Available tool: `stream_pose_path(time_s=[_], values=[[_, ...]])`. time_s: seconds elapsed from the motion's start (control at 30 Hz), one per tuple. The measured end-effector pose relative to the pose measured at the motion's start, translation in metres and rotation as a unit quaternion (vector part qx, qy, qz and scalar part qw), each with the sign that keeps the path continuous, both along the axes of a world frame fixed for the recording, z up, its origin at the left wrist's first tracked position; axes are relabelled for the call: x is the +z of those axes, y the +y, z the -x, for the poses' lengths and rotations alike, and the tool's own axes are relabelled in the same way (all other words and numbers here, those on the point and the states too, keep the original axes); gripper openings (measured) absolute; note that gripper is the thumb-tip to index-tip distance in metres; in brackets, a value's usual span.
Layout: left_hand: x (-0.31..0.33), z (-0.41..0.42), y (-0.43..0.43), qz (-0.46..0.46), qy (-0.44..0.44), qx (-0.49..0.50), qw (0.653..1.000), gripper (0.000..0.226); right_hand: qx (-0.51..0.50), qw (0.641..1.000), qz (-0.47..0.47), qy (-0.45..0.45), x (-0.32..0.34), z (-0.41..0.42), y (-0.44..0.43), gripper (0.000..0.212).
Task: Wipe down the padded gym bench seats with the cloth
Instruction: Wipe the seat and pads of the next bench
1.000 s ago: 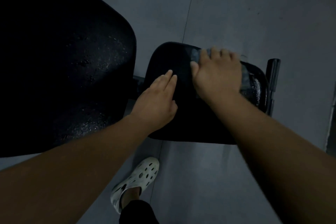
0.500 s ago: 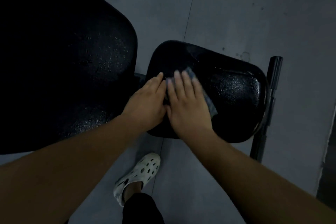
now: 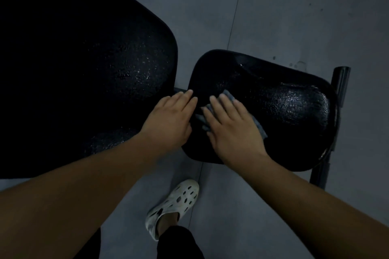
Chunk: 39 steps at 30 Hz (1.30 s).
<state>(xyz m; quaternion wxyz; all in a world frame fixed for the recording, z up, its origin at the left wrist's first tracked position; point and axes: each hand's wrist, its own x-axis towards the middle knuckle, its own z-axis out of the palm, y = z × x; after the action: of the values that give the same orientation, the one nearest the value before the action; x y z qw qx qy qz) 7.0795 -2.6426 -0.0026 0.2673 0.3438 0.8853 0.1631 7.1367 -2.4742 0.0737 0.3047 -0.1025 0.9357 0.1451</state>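
Observation:
A small black padded seat (image 3: 294,111) fills the middle right of the head view, its surface shining wet. My right hand (image 3: 233,126) lies flat with straight fingers on a grey-blue cloth (image 3: 260,128), pressing it onto the seat's left part. Cloth edges show past my fingertips and beside my palm. My left hand (image 3: 170,120) rests flat on the seat's left edge, right beside my right hand. A large black padded backrest (image 3: 84,73) takes up the left side, also speckled with wet spots.
The bench's black metal frame and a handle bar (image 3: 340,84) stick out on the seat's right. The grey floor (image 3: 294,17) surrounds the bench. My foot in a white perforated clog (image 3: 174,202) stands on the floor just below the seat.
My right hand slid the cloth from the seat's far right side back to the left part next to my left hand, which shifted slightly towards me. Since half a second ago almost nothing moved.

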Motion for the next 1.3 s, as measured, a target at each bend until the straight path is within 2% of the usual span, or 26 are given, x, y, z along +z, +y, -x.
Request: stream_pose_path(time_s=[0.1, 0.2, 0.27, 0.37, 0.43, 0.53, 0.63, 0.73, 0.83, 0.9, 1.07, 1.13, 1.23, 1.3], values=[[-0.008, 0.007, -0.024, 0.0, 0.014, -0.008, 1.0, 0.064, -0.039, 0.996, -0.031, 0.069, -0.01, 0.041, 0.01, 0.06], [-0.02, 0.012, -0.048, -0.012, 0.041, -0.086, 0.995, 0.066, -0.087, 0.99, -0.075, 0.083, -0.03, 0.073, -0.006, 0.063], [-0.02, 0.014, -0.052, -0.024, 0.044, -0.093, 0.994, 0.066, -0.053, 0.996, -0.053, 0.049, -0.04, 0.059, -0.023, 0.063], [-0.02, 0.015, -0.048, -0.05, 0.034, -0.058, 0.996, 0.065, 0.072, 0.996, -0.009, -0.047, -0.032, 0.012, -0.029, 0.061], [-0.022, 0.013, -0.047, -0.059, 0.033, -0.049, 0.997, 0.065, 0.088, 0.995, 0.015, -0.047, -0.024, 0.024, -0.012, 0.058], [-0.025, 0.01, -0.046, -0.071, 0.035, -0.041, 0.996, 0.066, 0.002, 0.998, -0.032, 0.061, -0.039, 0.087, 0.005, 0.056], [-0.028, 0.011, -0.046, -0.086, 0.039, -0.035, 0.995, 0.066, -0.069, 0.993, -0.065, 0.067, -0.069, 0.124, -0.01, 0.056], [-0.029, 0.015, -0.047, -0.091, 0.041, -0.031, 0.995, 0.067, 0.012, 0.999, -0.04, 0.023, -0.076, 0.093, -0.033, 0.058], [-0.029, 0.013, -0.048, -0.076, 0.029, -0.019, 0.996, 0.067, 0.122, 0.99, 0.023, -0.06, -0.052, 0.039, -0.032, 0.057], [-0.028, 0.011, -0.046, -0.057, 0.023, -0.019, 0.998, 0.07, 0.162, 0.982, 0.033, -0.097, -0.03, 0.028, -0.014, 0.055], [-0.021, 0.01, -0.04, -0.025, 0.015, -0.02, 0.999, 0.074, 0.018, 0.999, -0.013, 0.05, -0.026, 0.069, 0.014, 0.055], [-0.017, 0.005, -0.041, -0.021, 0.001, -0.003, 1.0, 0.074, 0.017, 0.999, 0.014, 0.033, -0.038, 0.058, -0.011, 0.055], [-0.005, -0.003, -0.044, -0.023, 0.0, 0.022, 0.999, 0.07, 0.101, 0.992, 0.057, -0.057, -0.047, -0.004, -0.037, 0.055], [0.004, -0.008, -0.046, -0.021, 0.004, 0.02, 1.0, 0.068, 0.112, 0.987, 0.093, -0.074, -0.042, -0.034, -0.03, 0.052]])
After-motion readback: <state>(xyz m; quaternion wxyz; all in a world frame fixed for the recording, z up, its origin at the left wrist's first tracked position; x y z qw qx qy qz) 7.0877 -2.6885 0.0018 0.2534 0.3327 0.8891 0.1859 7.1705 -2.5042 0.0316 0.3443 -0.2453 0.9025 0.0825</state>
